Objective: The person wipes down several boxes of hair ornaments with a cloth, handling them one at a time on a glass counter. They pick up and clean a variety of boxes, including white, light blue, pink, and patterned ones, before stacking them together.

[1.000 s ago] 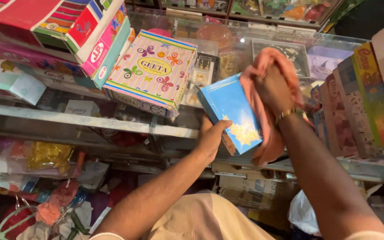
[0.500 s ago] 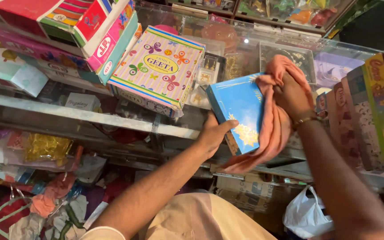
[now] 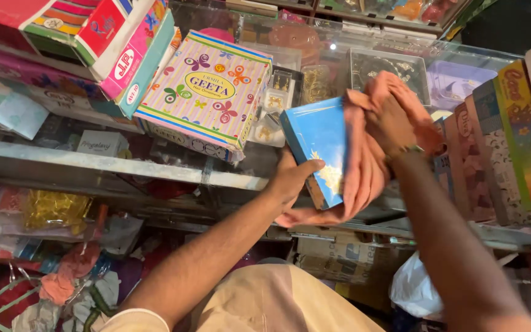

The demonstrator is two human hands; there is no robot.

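Head view, centre of frame: left hand [image 3: 293,178] grips the blue box [image 3: 316,141] by its lower edge, long axis running up and slightly left. Just right, touching it, right hand [image 3: 394,117] clutches an orange cloth [image 3: 364,175] against the box's face.

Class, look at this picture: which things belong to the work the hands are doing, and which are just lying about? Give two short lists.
In use:
left hand, gripping the box's lower edge
blue box
right hand, pressing the cloth on the box
peach cloth

Lying about:
striped butterfly box
glass counter
upright boxes at right
white plastic bag
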